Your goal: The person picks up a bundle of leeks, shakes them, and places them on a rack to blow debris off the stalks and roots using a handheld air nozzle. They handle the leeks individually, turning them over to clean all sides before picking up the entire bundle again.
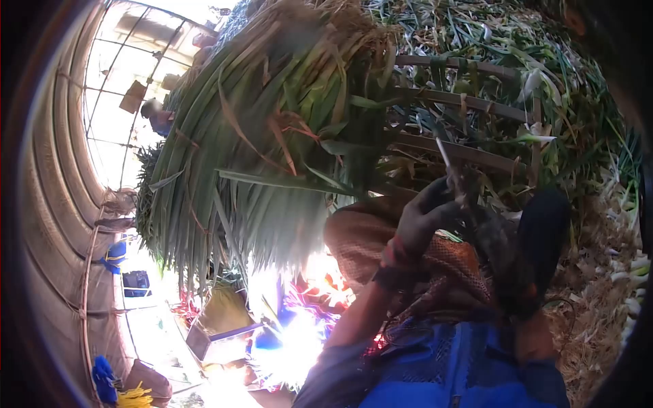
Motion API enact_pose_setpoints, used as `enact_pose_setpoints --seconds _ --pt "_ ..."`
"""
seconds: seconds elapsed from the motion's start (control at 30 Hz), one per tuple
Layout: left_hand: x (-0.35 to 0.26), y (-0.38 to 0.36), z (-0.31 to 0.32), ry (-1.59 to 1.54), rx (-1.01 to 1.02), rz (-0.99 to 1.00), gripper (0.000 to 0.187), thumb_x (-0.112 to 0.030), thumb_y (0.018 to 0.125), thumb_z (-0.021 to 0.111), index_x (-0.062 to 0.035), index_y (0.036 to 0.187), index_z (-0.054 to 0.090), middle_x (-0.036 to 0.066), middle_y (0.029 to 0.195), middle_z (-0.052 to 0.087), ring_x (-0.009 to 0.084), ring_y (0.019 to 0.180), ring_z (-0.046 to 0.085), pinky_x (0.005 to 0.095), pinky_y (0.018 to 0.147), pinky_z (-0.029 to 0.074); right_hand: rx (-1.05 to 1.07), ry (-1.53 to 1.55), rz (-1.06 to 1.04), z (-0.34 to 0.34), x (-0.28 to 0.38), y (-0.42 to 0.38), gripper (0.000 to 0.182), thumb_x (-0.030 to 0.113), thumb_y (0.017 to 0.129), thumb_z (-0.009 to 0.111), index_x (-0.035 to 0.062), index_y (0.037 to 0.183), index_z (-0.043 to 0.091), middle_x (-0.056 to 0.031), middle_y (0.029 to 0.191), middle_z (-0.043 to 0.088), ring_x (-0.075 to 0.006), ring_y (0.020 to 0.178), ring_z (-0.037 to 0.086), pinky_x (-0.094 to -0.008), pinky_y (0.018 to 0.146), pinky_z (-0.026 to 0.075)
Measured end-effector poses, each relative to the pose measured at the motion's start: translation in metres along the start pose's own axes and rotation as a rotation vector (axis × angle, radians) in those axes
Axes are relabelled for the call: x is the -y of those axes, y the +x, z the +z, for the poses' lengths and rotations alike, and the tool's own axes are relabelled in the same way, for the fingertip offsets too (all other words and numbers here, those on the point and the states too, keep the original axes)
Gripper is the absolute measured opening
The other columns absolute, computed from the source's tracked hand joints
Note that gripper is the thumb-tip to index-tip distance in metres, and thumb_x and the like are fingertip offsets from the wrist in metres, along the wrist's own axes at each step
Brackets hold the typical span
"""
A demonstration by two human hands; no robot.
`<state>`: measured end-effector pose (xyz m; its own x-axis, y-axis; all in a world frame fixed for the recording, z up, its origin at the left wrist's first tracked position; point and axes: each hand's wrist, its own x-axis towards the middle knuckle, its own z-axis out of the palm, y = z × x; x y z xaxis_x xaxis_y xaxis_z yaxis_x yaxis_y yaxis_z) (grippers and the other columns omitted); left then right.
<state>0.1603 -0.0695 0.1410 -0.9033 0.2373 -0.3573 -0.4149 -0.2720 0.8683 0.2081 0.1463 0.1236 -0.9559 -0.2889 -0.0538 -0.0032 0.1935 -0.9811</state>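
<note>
Both of my hands are in dark gloves and close together above my lap. My left hand (432,214) has its fingers bent around a thin, pale-tipped stalk or tool (449,162), too dark to name. Beside it, my right hand (507,248) is in deep shadow, its fingers hard to make out. A large pile of long green leaves (272,136) lies just beyond my left hand. Past my hands is a slatted wooden frame (469,102) with green stalks around it.
Loose green and white stalks (578,88) cover the upper right, with pale roots (598,299) down the right side. A box (224,343) stands at lower left. A person (160,119) is near the mesh wall; blue and yellow bundles (132,396) lie lower left.
</note>
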Motion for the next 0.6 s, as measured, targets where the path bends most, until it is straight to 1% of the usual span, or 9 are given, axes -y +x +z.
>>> enact_pose_setpoints --seconds 0.03,0.1,0.17,0.23,0.27,0.33,0.4,0.5,0.6 --pt "-0.002 -0.003 -0.011 0.1 -0.003 -0.012 0.06 -0.016 0.094 0.076 0.0008 0.147 0.054 0.008 0.125 0.07 0.0174 0.109 0.068 0.0314 0.094 0.055 0.014 0.083 0.096 0.006 0.005 0.001 0.062 0.017 0.09 0.076 0.0018 0.146 0.054 -0.012 0.121 0.069 -0.0214 0.098 0.068 -0.0355 0.084 0.056" --pt "0.004 -0.004 -0.041 0.273 0.005 0.054 0.05 -0.014 0.095 0.076 0.0011 0.14 0.061 0.007 0.121 0.072 0.0142 0.1 0.07 0.0302 0.086 0.056 0.122 0.094 0.179 0.011 0.036 0.014 0.07 0.021 0.086 0.081 0.0029 0.147 0.054 -0.0105 0.122 0.07 -0.0179 0.098 0.068 -0.0339 0.086 0.056" --pt "-0.027 -0.007 -0.077 0.613 -0.063 -0.002 0.048 -0.013 0.094 0.076 0.0013 0.138 0.062 0.007 0.119 0.074 0.0132 0.1 0.069 0.0294 0.083 0.056 0.118 0.007 0.104 0.017 0.024 0.019 0.078 0.026 0.08 0.086 0.0036 0.148 0.053 -0.0115 0.121 0.071 -0.0195 0.099 0.069 -0.0342 0.087 0.056" --pt "-0.073 0.002 -0.112 0.643 -0.353 0.254 0.043 -0.013 0.093 0.078 0.002 0.131 0.066 0.006 0.11 0.075 0.0123 0.091 0.07 0.0295 0.073 0.057 0.108 -0.025 0.112 0.022 -0.004 0.021 0.084 0.032 0.077 0.088 0.0045 0.148 0.053 -0.0124 0.119 0.072 -0.0211 0.099 0.069 -0.0346 0.087 0.056" --pt "-0.081 0.017 -0.158 0.456 -0.456 0.366 0.036 -0.014 0.093 0.079 -0.0021 0.126 0.07 0.004 0.104 0.075 0.0113 0.079 0.068 0.0303 0.064 0.056 0.109 -0.013 0.155 0.024 -0.024 0.016 0.085 0.035 0.076 0.088 0.0052 0.148 0.053 -0.0128 0.117 0.072 -0.0219 0.099 0.07 -0.0349 0.087 0.056" --pt "-0.1 0.063 -0.262 0.546 -0.913 0.257 0.031 -0.015 0.092 0.077 -0.0052 0.121 0.071 0.002 0.098 0.076 0.0148 0.074 0.07 0.0335 0.064 0.057 0.141 -0.09 0.299 0.029 -0.028 0.007 0.087 0.04 0.076 0.087 0.0062 0.148 0.054 -0.0135 0.115 0.073 -0.0232 0.1 0.07 -0.0354 0.087 0.055" --pt "-0.114 0.086 -0.308 0.727 -0.838 0.358 0.03 -0.016 0.091 0.074 -0.0055 0.119 0.071 0.005 0.101 0.075 0.0194 0.083 0.071 0.0358 0.071 0.057 0.19 -0.27 0.495 0.028 -0.016 0.001 0.088 0.045 0.076 0.087 0.007 0.148 0.055 -0.0142 0.114 0.073 -0.0243 0.1 0.07 -0.036 0.088 0.055" --pt "-0.124 0.111 -0.353 0.992 -0.72 0.499 0.029 -0.018 0.088 0.07 -0.0061 0.114 0.071 0.009 0.106 0.074 0.0263 0.097 0.072 0.0393 0.082 0.057 0.218 -0.223 0.399 0.031 -0.042 -0.007 0.084 0.047 0.077 0.085 0.0069 0.146 0.057 -0.0146 0.111 0.074 -0.0248 0.1 0.07 -0.0363 0.088 0.054" --pt "-0.107 0.129 -0.371 0.867 -0.587 0.688 0.027 -0.018 0.089 0.068 -0.0064 0.114 0.071 0.012 0.111 0.072 0.0301 0.104 0.071 0.0399 0.088 0.057 0.212 -0.186 0.437 0.029 -0.032 -0.005 0.076 0.036 0.076 0.086 0.0078 0.142 0.06 -0.0123 0.119 0.073 -0.022 0.105 0.069 -0.037 0.091 0.054"
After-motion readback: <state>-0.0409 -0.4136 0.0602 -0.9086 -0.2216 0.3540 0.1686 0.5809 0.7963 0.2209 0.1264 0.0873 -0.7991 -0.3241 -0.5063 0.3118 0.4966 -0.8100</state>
